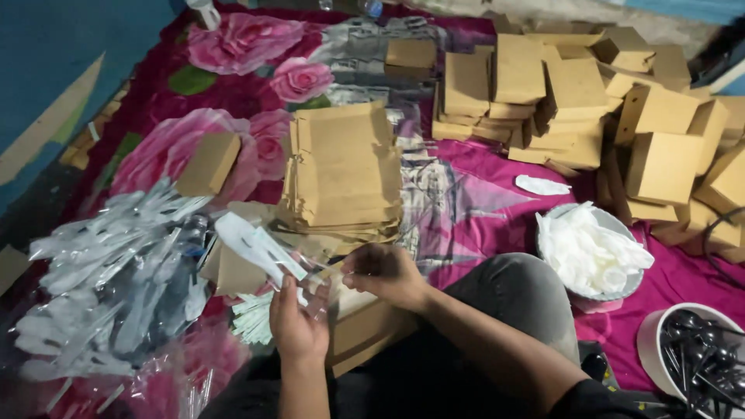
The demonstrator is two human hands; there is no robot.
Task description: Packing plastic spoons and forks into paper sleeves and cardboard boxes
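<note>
My left hand (297, 322) holds a clear plastic sleeve (314, 283) with a white plastic utensil (252, 247) sticking out to the upper left. My right hand (382, 271) pinches a thin pale stick at the sleeve's opening, fingers closed on it. Both hands are above my lap, just in front of a tall stack of flat brown paper bags (343, 171). A pile of clear-wrapped utensil packs (116, 271) lies to the left of my left hand.
Folded brown cardboard boxes (574, 101) are heaped at the back right. A bowl of white plastic pieces (590, 252) and a white bowl of black utensils (698, 357) sit on my right. A floral pink blanket (240, 46) covers the floor. My grey-trousered knee (512, 295) is bent.
</note>
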